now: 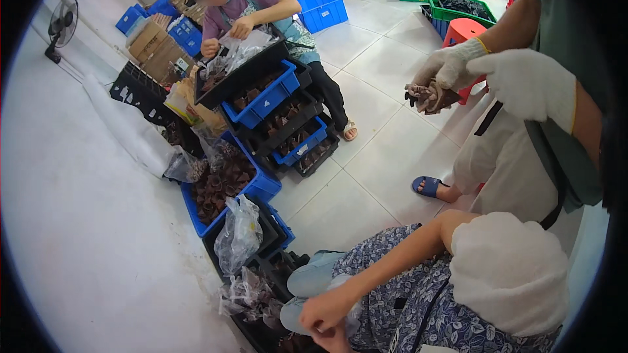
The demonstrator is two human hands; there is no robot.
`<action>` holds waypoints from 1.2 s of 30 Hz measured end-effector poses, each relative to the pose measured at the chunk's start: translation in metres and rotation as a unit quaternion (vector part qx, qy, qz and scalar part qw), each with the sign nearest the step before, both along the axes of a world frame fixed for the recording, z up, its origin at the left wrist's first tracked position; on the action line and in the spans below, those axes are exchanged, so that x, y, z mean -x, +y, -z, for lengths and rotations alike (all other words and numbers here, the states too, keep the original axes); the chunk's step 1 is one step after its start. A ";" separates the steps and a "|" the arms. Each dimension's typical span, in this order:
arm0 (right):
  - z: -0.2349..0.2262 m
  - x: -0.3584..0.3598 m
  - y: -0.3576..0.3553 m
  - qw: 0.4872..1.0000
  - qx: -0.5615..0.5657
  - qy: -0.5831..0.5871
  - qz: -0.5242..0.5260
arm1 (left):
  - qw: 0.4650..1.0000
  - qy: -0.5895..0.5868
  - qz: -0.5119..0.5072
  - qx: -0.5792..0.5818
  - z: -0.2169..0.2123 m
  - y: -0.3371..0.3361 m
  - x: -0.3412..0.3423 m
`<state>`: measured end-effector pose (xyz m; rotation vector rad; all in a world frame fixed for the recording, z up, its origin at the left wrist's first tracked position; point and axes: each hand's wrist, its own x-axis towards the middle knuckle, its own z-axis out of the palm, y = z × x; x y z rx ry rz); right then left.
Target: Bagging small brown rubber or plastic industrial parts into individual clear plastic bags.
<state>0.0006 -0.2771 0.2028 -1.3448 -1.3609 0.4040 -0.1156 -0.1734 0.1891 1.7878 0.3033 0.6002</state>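
The wearer's own hands did not show at all, so I could not tell whether they were spread, closed or holding anything.

The work nearest me was that of a person in a green shirt, seated on a red stool at the right. Their farther gloved hand was curled around a dark brown piece, gripping it from above. Their nearer gloved hand hung just beside it with the fingers loosely bent (whether it touched the piece, I could not make out). The piece was held up in the air over the tiled floor, well above a foot in a blue sandal.

Below me a second person in a flowered dress and a white cap bent forward, a bare hand closed low over dark trays.

Across the floor a third person in a purple top sat handling a clear plastic bag. A slanted stack of blue and black trays stood in front of them, full of more brown pieces. A blue crate beside it was heaped with the same stuff.
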 end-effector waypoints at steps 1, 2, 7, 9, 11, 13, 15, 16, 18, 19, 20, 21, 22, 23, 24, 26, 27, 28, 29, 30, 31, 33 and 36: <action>-0.001 0.001 -0.001 1.000 0.000 -0.002 0.001 | 1.000 0.006 -0.002 0.010 0.001 0.001 -0.001; -0.002 0.002 -0.002 1.000 0.006 0.021 0.015 | 1.000 0.013 -0.005 0.019 0.001 0.001 -0.001; 0.031 0.003 0.008 0.977 -0.062 0.007 0.204 | 0.998 0.028 -0.024 0.060 0.007 0.006 -0.010; 0.041 -0.001 0.004 0.998 0.061 0.021 0.014 | 0.995 0.047 -0.032 0.081 0.010 0.002 -0.003; 0.043 0.006 0.009 0.997 0.057 0.027 0.043 | 0.991 0.071 -0.041 0.104 0.014 -0.004 0.010; 0.041 0.008 0.012 0.996 0.049 0.024 0.074 | 0.987 0.088 -0.047 0.124 0.018 -0.005 0.013; 0.037 0.016 0.012 0.985 0.010 0.118 0.121 | 0.983 0.104 -0.051 0.142 0.020 -0.004 0.015; 0.039 0.017 0.012 0.985 0.009 0.117 0.123 | 0.981 0.111 -0.052 0.150 0.021 -0.003 0.015; 0.045 0.021 0.011 0.989 -0.059 -0.033 0.128 | 0.979 0.117 -0.052 0.160 0.022 0.000 0.017; 0.048 0.019 0.011 0.989 -0.058 -0.035 0.130 | 0.979 0.116 -0.033 0.166 0.021 0.002 0.020; 0.056 0.026 0.007 0.993 -0.035 -0.015 0.109 | 0.978 0.116 -0.014 0.171 0.021 0.005 0.021; 0.058 0.036 0.015 0.996 -0.010 0.009 0.092 | 0.978 0.118 -0.009 0.172 0.022 0.006 0.021; 0.063 0.035 0.016 0.997 0.014 0.033 0.075 | 0.988 0.095 0.001 0.120 0.023 0.006 0.019; 0.069 0.025 0.014 0.996 0.037 0.056 0.057 | 0.995 0.071 0.011 0.067 0.023 0.005 0.017; 0.069 0.016 0.034 0.995 0.061 0.076 0.031 | 0.990 0.105 -0.030 0.085 0.006 -0.006 0.017; 0.074 0.017 0.027 0.988 0.104 0.115 -0.014 | 0.995 0.088 -0.028 0.038 -0.003 -0.012 0.022; 0.079 0.022 0.030 0.982 0.126 0.139 -0.023 | 0.997 0.077 -0.012 -0.008 -0.006 -0.015 0.014; 0.089 0.012 0.026 0.975 0.146 0.164 -0.030 | 0.997 0.076 0.004 -0.008 -0.008 -0.018 -0.004; 0.094 0.006 0.032 0.968 0.163 0.189 -0.033 | 0.997 0.076 0.021 -0.022 -0.012 -0.025 -0.015; 0.106 0.020 0.044 0.960 0.189 0.199 -0.050 | 0.997 0.063 0.021 -0.030 0.011 -0.009 -0.013; 0.124 0.036 0.061 0.953 0.213 0.209 -0.051 | 0.998 0.045 0.035 -0.037 0.013 -0.011 -0.028; 0.134 0.034 0.069 0.937 0.274 0.210 -0.054 | 0.998 -0.012 0.048 -0.041 0.017 -0.029 -0.071; 0.180 -0.013 0.059 0.947 0.280 0.153 0.023 | 0.993 -0.087 0.065 -0.053 0.016 -0.049 -0.127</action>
